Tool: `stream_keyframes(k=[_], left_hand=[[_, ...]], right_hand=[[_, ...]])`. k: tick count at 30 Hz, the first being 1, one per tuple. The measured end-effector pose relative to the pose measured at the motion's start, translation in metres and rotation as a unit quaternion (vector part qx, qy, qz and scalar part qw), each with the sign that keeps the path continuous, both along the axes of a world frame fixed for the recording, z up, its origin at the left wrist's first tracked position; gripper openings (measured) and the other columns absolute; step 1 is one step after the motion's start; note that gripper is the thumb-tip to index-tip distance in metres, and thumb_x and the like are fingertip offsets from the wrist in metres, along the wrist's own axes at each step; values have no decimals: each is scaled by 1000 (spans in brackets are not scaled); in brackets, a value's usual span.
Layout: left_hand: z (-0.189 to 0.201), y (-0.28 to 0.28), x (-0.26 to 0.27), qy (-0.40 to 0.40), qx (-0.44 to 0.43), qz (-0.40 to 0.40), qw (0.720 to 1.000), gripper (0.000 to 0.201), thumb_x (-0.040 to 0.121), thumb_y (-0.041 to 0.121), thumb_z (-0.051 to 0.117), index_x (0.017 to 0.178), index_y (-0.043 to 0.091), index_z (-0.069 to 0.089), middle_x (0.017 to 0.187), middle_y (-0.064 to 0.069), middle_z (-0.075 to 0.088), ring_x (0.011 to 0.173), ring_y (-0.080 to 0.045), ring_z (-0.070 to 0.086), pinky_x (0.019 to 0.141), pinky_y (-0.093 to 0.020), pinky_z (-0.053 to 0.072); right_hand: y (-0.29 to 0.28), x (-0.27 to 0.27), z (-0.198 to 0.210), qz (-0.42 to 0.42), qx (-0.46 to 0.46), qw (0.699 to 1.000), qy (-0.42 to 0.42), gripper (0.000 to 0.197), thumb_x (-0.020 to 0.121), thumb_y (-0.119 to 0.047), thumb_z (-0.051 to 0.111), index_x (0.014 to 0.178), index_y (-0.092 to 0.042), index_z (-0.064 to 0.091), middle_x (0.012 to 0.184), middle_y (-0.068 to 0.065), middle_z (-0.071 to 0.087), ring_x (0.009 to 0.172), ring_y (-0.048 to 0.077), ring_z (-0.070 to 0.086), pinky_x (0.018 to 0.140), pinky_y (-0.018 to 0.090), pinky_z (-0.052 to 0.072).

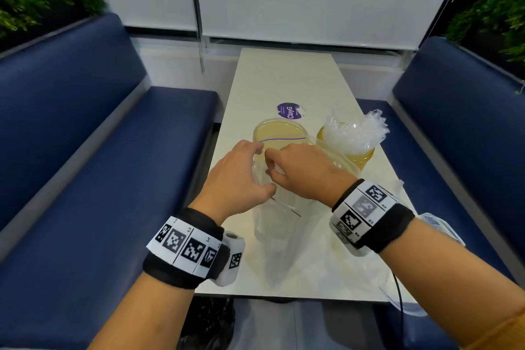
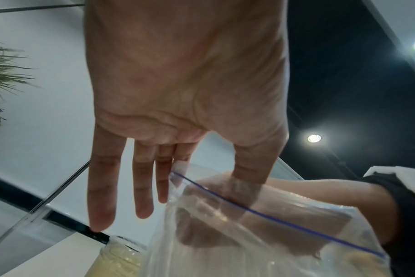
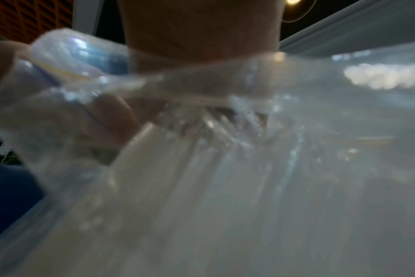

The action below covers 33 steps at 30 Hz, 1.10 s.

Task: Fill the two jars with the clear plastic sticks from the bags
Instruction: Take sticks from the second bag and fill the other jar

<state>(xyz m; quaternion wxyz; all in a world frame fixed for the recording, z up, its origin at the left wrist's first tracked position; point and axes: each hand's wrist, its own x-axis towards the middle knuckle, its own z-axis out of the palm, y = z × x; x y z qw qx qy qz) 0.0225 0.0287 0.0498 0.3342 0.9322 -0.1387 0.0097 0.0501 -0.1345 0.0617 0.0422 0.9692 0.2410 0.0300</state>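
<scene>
Head view: zip bag point(image 1: 279, 224) upright on counter point(image 1: 287, 77), before empty jar point(image 1: 279, 133); left hand point(image 1: 238, 176) pinches bag mouth open; right hand point(image 1: 305, 170) inside, grip curled round sticks point(image 3: 201, 120); other jar point(image 1: 350, 148) full. Next: lift bundle, lower upright into empty jar.

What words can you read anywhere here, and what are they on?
"ClayG": white letters on the round purple lid lying on the table behind the empty jar; whatever follows the G is unclear.
Small print on the same lid: too tiny to read.
Small codes beside the black-and-white squares on the wrist bands: too blurred to read.
The bag and the filled jar show no words.
</scene>
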Motion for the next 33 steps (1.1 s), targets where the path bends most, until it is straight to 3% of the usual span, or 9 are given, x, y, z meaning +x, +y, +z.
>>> stream_keyframes(k=[5,11,16,19,23,25,27,31,33], left_hand=[[-3,-2,-2,11,-23,27,999,86,62,65,84,133,31,49,131,16,53,110,-6,58,84,-28,47],[-13,-20,-7,-6,-113,66,991,70,54,74,83,105,35,56,118,17,55,104,-4,57,85,-30,53],[-30,-36,-1,-40,-251,113,961,58,66,58,82,107,26,58,105,8,65,95,-8,63,78,-40,58],[-35,-39,3,-32,-298,114,947,52,68,47,85,109,27,61,100,7,70,92,-10,68,76,-42,61],[-32,-40,7,-51,-279,119,952,37,73,47,77,98,27,60,86,5,68,75,-9,65,56,-20,50],[-28,-41,10,-75,-209,130,966,19,85,42,65,93,27,55,77,12,62,69,-4,60,53,-10,40],[-26,-41,12,-83,-187,139,969,8,93,35,59,97,30,54,75,18,57,69,2,59,53,-6,40],[-29,-37,11,-83,-290,113,946,29,89,22,69,117,28,62,95,18,69,89,15,62,64,-3,46],[-30,-40,13,-70,-336,93,934,18,93,15,65,111,19,64,94,12,67,85,11,65,67,-5,48]], right_hand=[[4,-4,13,29,29,999,-25,28,103,-39,44,119,-22,59,106,-1,70,89,23,66,64,29,37],[15,-10,52,82,75,992,-56,24,104,-36,45,116,-20,58,108,-1,65,89,20,62,70,29,45],[25,-9,64,114,149,981,-50,25,100,-41,52,111,-20,62,105,-3,66,91,16,61,81,33,52],[23,-7,60,74,213,972,-66,30,98,-50,51,108,-25,64,102,-9,66,92,12,59,77,29,49],[27,-8,55,73,236,965,-85,35,105,-42,39,120,-22,63,117,-5,61,108,15,50,86,30,45],[32,-9,49,76,293,953,-1,34,107,-32,37,125,-16,61,120,-1,63,110,17,54,94,34,45],[35,-11,42,55,345,935,68,35,107,-32,39,135,-16,54,129,-1,62,116,14,56,98,26,43],[30,-11,40,1,451,887,96,67,88,-50,68,143,-26,40,126,-7,57,111,6,56,92,17,45],[28,-12,37,-30,449,885,119,78,73,-54,81,136,-23,46,115,-11,57,101,3,56,87,15,48]])
